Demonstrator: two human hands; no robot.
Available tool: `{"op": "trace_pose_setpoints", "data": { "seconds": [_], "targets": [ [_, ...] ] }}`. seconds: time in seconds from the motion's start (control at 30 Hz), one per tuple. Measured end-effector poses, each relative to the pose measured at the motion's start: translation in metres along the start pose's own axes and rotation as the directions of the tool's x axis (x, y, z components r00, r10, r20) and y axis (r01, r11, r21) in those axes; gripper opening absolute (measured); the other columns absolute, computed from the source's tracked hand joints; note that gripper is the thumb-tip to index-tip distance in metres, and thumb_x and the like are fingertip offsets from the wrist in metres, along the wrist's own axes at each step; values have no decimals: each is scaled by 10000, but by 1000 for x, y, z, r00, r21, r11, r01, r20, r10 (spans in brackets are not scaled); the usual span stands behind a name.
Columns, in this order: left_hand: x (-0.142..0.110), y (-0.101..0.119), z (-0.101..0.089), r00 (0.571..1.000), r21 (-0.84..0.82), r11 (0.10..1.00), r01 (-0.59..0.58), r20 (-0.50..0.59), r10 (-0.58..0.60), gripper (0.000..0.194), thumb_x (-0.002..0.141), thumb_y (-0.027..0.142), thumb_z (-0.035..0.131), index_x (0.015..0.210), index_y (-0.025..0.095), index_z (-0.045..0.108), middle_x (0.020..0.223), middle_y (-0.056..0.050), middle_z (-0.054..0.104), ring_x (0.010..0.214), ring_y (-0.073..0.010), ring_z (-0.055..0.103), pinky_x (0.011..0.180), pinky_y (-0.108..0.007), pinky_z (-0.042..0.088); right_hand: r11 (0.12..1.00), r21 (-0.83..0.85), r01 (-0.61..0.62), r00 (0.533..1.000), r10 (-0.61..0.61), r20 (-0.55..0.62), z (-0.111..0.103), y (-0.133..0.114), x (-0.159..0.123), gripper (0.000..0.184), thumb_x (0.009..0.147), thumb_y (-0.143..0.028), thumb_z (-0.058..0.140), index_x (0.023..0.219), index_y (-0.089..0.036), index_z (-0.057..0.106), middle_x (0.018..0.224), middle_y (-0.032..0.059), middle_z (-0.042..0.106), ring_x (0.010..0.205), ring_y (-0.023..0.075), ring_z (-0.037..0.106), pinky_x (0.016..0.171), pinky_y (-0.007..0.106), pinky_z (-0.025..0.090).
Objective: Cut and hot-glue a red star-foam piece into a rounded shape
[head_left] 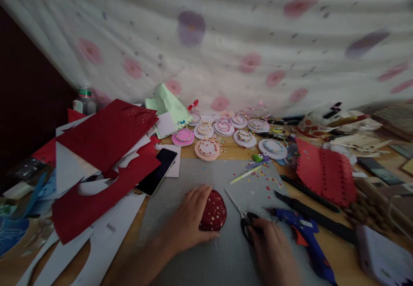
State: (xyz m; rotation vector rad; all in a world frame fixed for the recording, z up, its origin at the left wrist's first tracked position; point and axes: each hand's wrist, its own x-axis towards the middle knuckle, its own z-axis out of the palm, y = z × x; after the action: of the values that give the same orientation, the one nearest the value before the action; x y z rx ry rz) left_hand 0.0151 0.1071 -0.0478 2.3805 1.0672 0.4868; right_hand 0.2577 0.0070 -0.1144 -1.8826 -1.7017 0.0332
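Observation:
My left hand (190,219) rests over a small red dome-shaped piece with white dots (213,210) on the grey cutting mat (206,251), fingers curved around its left side. Just to the right, my right hand (272,247) grips the black handles of a pair of scissors (240,215) lying on the mat, blades pointing up and left. A blue glue gun (305,234) lies right beside my right hand.
Red and white paper sheets (106,148) pile up on the left, with a black phone (157,171) beside them. Several round decorated paper discs (222,135) line the back of the table. A punched red sheet (325,169), black pens and clutter fill the right.

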Motion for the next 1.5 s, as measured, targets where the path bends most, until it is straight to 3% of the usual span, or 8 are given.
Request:
{"op": "trace_pose_setpoints", "data": {
  "seconds": [0.17,0.43,0.6,0.77,1.0,1.13,1.3,1.5],
  "targets": [
    [-26,-49,-70,982,225,964,139,-154,-106,578,893,379,572,1431,253,402,1520,-135,409,1401,-349,377,1129,-596,343,985,-35,169,985,-170,-29,-13,-16,5,139,957,-298,471,1032,-212,549,999,115,634,851,232,666,718,373,571],
    [-95,-119,-156,913,402,823,401,-255,-319,449,786,195,469,1212,196,612,1334,-127,613,1279,-330,538,1055,-536,450,869,130,477,872,-486,50,-22,-83,51,181,950,-218,450,1088,-197,565,1135,135,607,999,247,616,801,378,539],
    [-88,-104,-193,905,375,837,398,-312,-290,409,916,240,346,1232,185,600,1388,-113,576,1270,-254,553,1088,-445,425,672,221,707,634,-741,222,-20,-158,78,229,861,-33,475,994,-176,595,1103,112,634,952,246,592,816,387,504],
    [-66,-102,-216,919,343,863,371,-269,-288,367,919,370,498,1216,190,614,1264,-102,665,1144,-269,630,1006,-413,480,365,331,870,260,-911,321,22,-229,86,64,899,-141,563,952,-150,599,1023,106,626,878,233,576,745,370,484],
    [-80,-102,-178,933,283,893,351,-187,-308,549,826,426,682,1304,196,541,1406,-137,554,1291,-299,524,1040,-441,458,138,385,913,60,-976,208,70,-288,81,82,950,-176,515,960,-144,589,1013,88,604,912,227,560,774,362,462],
    [-139,-65,-172,922,229,912,340,-270,-276,358,963,299,488,1312,222,510,1355,-98,576,1270,-210,530,1050,-359,450,101,389,915,28,-982,188,76,-294,77,91,950,-212,535,981,-150,594,1051,96,615,962,230,556,810,358,460],
    [-215,-38,-186,887,292,892,346,-411,-210,178,943,170,490,1045,221,627,949,-39,692,902,-164,663,802,-257,518,160,377,912,83,-974,213,83,-316,87,159,962,-138,456,1048,-128,590,1181,156,583,1091,270,520,915,429,433],
    [-245,-45,-188,830,408,811,419,-535,-160,184,924,196,493,1062,239,608,922,-29,691,858,-190,669,758,-281,516,321,422,848,169,-918,359,93,-333,115,239,875,-101,554,1110,-105,593,1057,145,657,965,260,617,837,425,505]
  ]
}}
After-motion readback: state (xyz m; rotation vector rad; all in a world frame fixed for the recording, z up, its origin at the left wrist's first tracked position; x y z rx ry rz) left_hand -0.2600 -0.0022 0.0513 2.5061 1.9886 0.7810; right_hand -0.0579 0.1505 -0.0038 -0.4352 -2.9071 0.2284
